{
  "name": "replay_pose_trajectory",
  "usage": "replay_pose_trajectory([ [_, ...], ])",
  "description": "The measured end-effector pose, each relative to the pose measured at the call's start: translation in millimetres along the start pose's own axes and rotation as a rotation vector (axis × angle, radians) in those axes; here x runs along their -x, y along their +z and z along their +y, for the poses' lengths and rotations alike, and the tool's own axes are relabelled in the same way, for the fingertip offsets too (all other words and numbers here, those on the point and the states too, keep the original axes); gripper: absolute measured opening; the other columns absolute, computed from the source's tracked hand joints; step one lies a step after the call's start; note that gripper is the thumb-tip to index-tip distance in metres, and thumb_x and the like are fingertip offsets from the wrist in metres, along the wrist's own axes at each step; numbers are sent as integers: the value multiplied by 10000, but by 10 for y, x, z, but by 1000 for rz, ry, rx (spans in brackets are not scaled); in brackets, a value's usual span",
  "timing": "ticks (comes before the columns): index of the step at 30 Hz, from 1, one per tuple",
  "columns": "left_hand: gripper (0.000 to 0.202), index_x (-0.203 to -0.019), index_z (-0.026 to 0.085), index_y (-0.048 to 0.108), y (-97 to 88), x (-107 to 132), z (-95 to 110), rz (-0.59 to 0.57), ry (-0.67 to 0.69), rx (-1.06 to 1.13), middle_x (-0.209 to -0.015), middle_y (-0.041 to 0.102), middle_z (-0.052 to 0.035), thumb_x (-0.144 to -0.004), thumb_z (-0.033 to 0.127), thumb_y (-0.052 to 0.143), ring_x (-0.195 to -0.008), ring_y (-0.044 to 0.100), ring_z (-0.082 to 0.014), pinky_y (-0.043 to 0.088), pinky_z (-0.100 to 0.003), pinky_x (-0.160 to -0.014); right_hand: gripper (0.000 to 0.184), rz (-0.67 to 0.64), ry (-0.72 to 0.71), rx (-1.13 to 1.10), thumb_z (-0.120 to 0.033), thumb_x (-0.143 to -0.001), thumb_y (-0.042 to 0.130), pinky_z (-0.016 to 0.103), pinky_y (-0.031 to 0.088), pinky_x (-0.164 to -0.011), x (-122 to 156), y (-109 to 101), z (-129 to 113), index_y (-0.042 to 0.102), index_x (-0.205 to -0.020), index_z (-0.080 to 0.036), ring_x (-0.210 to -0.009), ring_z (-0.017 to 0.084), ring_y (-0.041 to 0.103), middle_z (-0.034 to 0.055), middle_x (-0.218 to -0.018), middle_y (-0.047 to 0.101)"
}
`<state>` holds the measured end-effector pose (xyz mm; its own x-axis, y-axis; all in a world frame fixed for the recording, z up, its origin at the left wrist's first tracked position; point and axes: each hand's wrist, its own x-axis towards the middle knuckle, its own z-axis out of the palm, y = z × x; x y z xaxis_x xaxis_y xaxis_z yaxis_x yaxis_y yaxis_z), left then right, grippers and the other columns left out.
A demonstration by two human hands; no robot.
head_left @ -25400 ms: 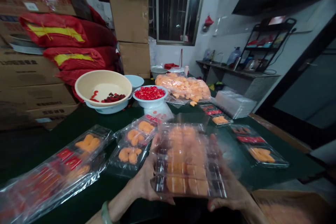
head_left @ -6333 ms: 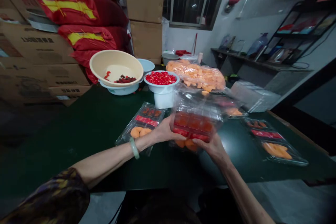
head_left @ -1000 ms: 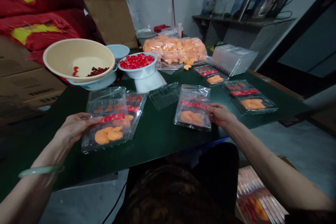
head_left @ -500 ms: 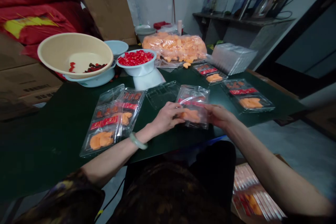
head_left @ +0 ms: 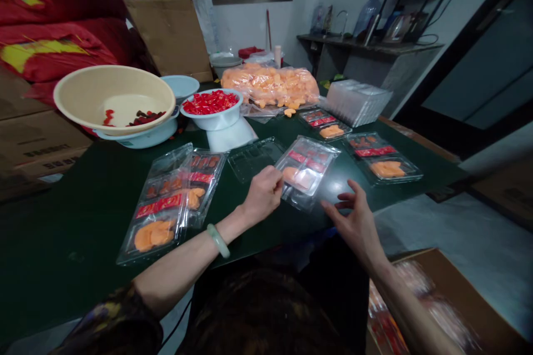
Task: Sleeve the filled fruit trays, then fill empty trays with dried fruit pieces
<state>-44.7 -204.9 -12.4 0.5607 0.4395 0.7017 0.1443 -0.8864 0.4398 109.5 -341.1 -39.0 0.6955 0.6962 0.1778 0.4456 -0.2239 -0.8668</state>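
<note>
My left hand (head_left: 264,193), a pale green bangle (head_left: 218,241) on its wrist, is closed on the left edge of a clear plastic tray pack (head_left: 307,166). Orange pieces and red packets show through the pack, which is tilted on the table. To the right of it, my right hand (head_left: 352,215) is apart from the pack, fingers spread, holding nothing. An empty clear tray (head_left: 256,158) lies just beyond my left hand. Two filled packs (head_left: 156,211) overlap at the left, one with its lid raised.
Red packets fill a bowl (head_left: 212,104) near a large cream basin (head_left: 114,97). Behind lie a bag of orange pieces (head_left: 270,84) and stacked clear trays (head_left: 358,102). Filled packs (head_left: 385,160) lie at the right. A carton (head_left: 453,288) with packs stands below the table edge.
My right hand has let go of the pack and drawn back toward me with its fingers opened. My left hand keeps hold at the pack's left edge, and the pack has turned slightly.
</note>
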Motion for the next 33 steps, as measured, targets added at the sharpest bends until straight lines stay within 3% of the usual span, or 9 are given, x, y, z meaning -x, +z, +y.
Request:
replay_pose_trajectory([
  [3, 156, -672, 184, 441, 3, 62, 95, -107, -79, -116, -691, 477, -13, -731, 39, 448, -662, 461, -137, 374, -245, -577, 773, 122, -378, 279, -519, -717, 633, 478, 437, -855, 240, 82, 83, 351, -1326, -136, -1074, 314, 486, 185, -1188, 486],
  [5, 100, -815, 178, 514, -5, 78, 94, -179, -205, -266, -856, 530, -57, -733, 119, 514, -820, 503, -187, 419, -278, -657, 673, 134, -465, 447, -464, -757, 614, 491, 419, -862, 307, 184, 49, 392, -1300, -135, -1122, 337, 443, 202, -1233, 458],
  [7, 252, -979, 177, 529, -14, 78, 29, -245, -345, -402, -997, 523, -95, -740, 242, 574, -937, 504, -238, 441, -317, -704, 600, 142, -477, 568, -407, -769, 614, 479, 416, -846, 283, 295, -22, 433, -1269, -130, -1117, 346, 435, 203, -1236, 453],
  [10, 371, -1075, 176, 503, 6, 64, -135, -361, -491, -455, -969, 559, -102, -751, 337, 583, -887, 552, -262, 452, -343, -676, 547, 116, -485, 669, -338, -778, 610, 455, 386, -866, 131, 432, -129, 457, -1259, -126, -1140, 347, 411, 200, -1265, 436],
  [17, 215, -1010, 179, 518, 139, 2, -306, -398, -509, -383, -774, 632, -52, -816, 174, 425, -735, 611, -213, 425, -291, -616, 332, -30, -428, 817, -287, -780, 612, 380, 354, -775, -224, 561, -271, 568, -1067, -126, -985, 302, 472, 154, -1063, 558],
  [20, 229, -1002, 178, 524, 113, 13, -155, -398, -476, -348, -730, 631, -36, -802, 148, 417, -691, 608, -192, 419, -271, -603, 235, -64, -437, 840, -311, -809, 580, 357, 344, -718, -246, 533, -295, 585, -978, -148, -903, 275, 485, 118, -959, 576],
  [26, 373, -1164, 155, 483, 90, 188, 415, -484, -320, -147, -663, 621, -39, -800, 146, 405, -581, 596, -207, 425, -301, -564, 149, -77, -482, 798, -293, -843, 512, 342, 359, -701, -114, 303, -162, 590, -897, -179, -871, 247, 489, 93, -941, 569],
  [30, 352, -1157, 153, 492, 342, 270, 671, -551, -261, -35, -736, 655, -77, -817, 162, 402, -627, 622, -225, 455, -323, -602, 314, 68, -407, 663, -303, -805, 528, 386, 411, -743, 7, -19, 108, 550, -1086, -164, -966, 287, 490, 144, -1102, 524],
  [33, 318, -1108, 150, 516, 628, 303, 843, -603, -251, 39, -753, 662, -94, -803, 188, 436, -636, 625, -233, 462, -325, -601, 481, 185, -130, 349, -411, -782, 550, 403, 458, -717, 152, -288, 294, 480, -1174, -141, -930, 287, 535, 158, -1094, 520],
])
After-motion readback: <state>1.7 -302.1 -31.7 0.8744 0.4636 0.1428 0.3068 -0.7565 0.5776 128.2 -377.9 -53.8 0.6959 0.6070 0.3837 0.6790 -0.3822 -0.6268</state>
